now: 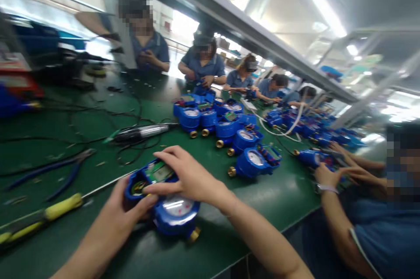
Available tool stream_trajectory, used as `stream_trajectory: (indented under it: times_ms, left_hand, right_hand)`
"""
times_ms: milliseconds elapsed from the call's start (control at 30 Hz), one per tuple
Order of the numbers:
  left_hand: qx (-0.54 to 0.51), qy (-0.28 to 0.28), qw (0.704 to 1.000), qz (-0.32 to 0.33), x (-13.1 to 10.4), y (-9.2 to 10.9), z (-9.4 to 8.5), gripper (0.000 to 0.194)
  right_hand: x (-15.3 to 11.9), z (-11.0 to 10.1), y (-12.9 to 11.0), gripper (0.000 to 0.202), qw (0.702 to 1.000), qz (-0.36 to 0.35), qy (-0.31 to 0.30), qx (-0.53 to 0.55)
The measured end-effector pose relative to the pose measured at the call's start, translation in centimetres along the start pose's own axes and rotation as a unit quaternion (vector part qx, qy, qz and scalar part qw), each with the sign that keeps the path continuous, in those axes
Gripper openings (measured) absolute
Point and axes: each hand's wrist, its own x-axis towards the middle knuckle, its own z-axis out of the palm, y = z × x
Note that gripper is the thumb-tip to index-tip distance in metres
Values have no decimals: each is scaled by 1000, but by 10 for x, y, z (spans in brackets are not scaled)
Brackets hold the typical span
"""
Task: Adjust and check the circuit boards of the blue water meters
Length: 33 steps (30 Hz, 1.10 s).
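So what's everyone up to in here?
Someone at a green bench has both hands on a blue meter: the left hand holds its side, and the right hand reaches over its open compartment, where a circuit board shows. Pliers and a screwdriver lie to the left. More meters stand further back, and a co-worker on the right handles another one.

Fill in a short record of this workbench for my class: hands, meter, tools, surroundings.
Blue meter: dial up, on green table
Left hand: gripping the meter's left end
Right hand: over its green circuit board, exact contact unclear
Tools, left: yellow-and-black screwdriver, blue-handled pliers, silver-and-black tool
Beyond: more blue meters
Right: co-worker's hand at another meter
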Motion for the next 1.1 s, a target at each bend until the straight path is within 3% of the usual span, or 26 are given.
stream_trajectory:
  times_ms: [100,300,533,733,833,967,1100]
  left_hand:
    - [-89,-24,996,-12,2,-7,-9,72]
    - [-106,7,993,50,8,-11,-11,70]
    - [-109,-7,990,89,7,-18,-9,78]
    - [-88,-15,992,90,0,-13,-10,82]
    - [-30,-65,992,102,3,-5,-27,87]
    - [28,-206,969,132,10,9,-67,104]
    - [66,-295,949,88,14,11,-92,116]
  right_hand:
    - [6,-2,-3,64,999,-8,-32,37]
    - [12,7,-8,33,998,-29,-32,34]
    - [11,4,-7,35,998,-38,-37,25]
    - [5,0,-3,43,996,-80,-22,24]
    - [9,0,0,44,992,-110,-42,37]
    - [22,2,-3,46,981,-160,-89,69]
    - [27,2,-10,50,957,-237,-155,67]
